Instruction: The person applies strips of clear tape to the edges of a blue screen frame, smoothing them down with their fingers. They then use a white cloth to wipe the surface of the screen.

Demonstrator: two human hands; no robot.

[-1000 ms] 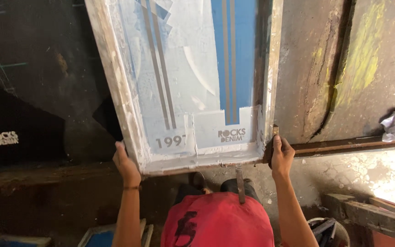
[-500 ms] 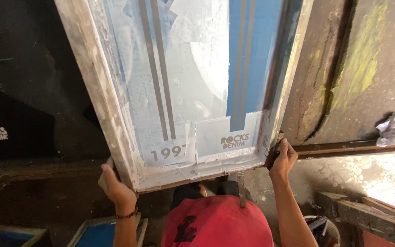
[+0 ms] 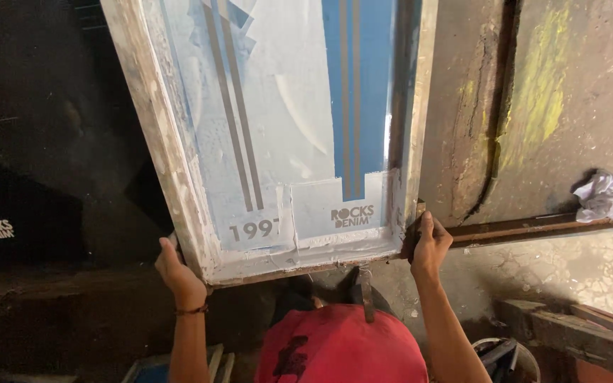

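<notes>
The printing screen frame [image 3: 179, 163] is running off the picture's top edge at twelve o'clock, so its far end is not showing. The left hand [image 3: 179, 276] and right hand [image 3: 427, 245] are curling behind the frame's corners, hiding their fingertips. At three o'clock, the crumpled white wad [image 3: 602, 196] is staying too small to identify.

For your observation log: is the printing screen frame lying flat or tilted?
Tilted: the screen frame sits askew, with the left hand and right hand gripping its near corners.

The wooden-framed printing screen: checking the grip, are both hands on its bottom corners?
Yes, the left hand grips the wooden-framed printing screen at its lower left corner, the right hand at its lower right.
</notes>
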